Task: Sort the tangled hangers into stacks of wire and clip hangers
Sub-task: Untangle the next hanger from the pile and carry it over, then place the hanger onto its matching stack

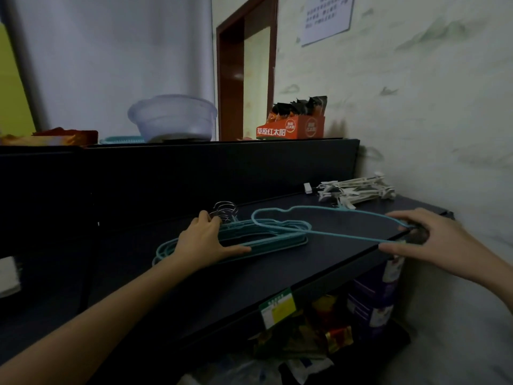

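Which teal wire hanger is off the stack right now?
The single teal hanger pinched at its end by the right hand; it angles over the stack of teal hangers that the left hand presses flat.

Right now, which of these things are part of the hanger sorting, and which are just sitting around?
Part of the job:
- stack of teal wire hangers, under the left hand
- loose teal hanger, pinched by the right hand
- white clip hangers by the wall
- dark shelf

Just lying about:
- plastic bowl
- orange snack box
- wall notice
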A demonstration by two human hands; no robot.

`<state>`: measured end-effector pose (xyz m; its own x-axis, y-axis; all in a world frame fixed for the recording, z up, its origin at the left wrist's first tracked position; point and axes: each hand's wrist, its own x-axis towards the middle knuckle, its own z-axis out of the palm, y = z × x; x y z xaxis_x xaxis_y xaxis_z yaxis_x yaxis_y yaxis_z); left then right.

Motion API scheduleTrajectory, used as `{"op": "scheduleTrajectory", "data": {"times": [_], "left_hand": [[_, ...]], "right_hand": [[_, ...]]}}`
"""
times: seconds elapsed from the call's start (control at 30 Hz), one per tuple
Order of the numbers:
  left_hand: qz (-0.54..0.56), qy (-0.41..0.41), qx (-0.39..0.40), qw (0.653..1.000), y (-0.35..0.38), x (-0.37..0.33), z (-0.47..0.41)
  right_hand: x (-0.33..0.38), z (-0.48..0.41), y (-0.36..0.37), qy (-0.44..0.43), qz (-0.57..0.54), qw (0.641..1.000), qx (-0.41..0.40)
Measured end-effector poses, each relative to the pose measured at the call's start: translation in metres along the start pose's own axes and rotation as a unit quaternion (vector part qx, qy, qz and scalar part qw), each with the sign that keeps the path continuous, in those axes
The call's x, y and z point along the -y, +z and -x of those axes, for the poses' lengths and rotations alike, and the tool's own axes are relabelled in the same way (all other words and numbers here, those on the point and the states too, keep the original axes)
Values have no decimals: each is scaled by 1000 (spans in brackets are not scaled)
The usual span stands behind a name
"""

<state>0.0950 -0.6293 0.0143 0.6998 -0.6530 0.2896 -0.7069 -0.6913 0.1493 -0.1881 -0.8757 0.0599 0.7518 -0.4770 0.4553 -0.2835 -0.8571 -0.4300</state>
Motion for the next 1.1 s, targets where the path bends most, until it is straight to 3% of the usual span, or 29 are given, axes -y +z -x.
{"op": "scheduleTrajectory", "data": {"times": [0.4, 0.7, 1.0, 1.1], "left_hand": [[-20, -14, 23, 999, -11, 20, 10], [-96, -201, 59, 973, -56, 70, 71], [-128, -280, -1, 951, -53, 48, 104], [-145, -276, -37, 949, -52, 41, 123]], "right_hand": [[5, -81, 69, -76, -72, 988, 114], [37, -129, 125, -171, -24, 962, 213], [43, -138, 150, -229, 40, 938, 258], [53, -136, 151, -269, 25, 936, 226]]}}
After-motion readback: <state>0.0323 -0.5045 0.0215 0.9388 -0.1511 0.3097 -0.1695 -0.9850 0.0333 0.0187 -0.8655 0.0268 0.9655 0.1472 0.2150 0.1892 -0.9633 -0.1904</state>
